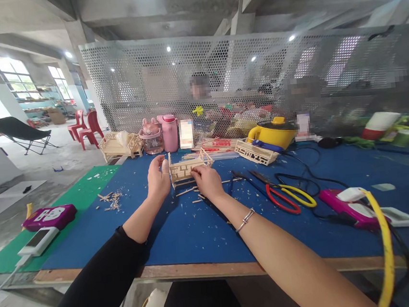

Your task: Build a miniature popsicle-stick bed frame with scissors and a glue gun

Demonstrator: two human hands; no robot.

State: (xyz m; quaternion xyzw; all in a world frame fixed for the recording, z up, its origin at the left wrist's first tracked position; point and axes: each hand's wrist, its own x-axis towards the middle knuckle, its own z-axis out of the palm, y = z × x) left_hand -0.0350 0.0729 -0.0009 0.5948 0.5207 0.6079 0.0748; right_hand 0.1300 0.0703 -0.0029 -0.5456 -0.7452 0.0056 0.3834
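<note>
A small wooden-stick model (182, 171) with a latticed front and railings stands on the blue mat, between my hands. My left hand (159, 178) is beside its left end, fingers curved and thumb apart, with a pale wrap on the thumb; I see nothing held in it. At the front lattice, my right hand (208, 181) has thumb and fingertips pinched together against the model. Whatever lies in that pinch is too small or hidden to tell. Thin loose sticks (186, 191) lie just in front of the model.
Red-handled pliers (281, 199) and yellow-handled pliers (298, 193) lie right of my hand. A yellow pot (277, 134), another stick model (256, 152) and a pink bottle (170, 133) stand behind. Purple power strips (49, 217) and cables flank the mat. People sit beyond the perforated screen (139, 77).
</note>
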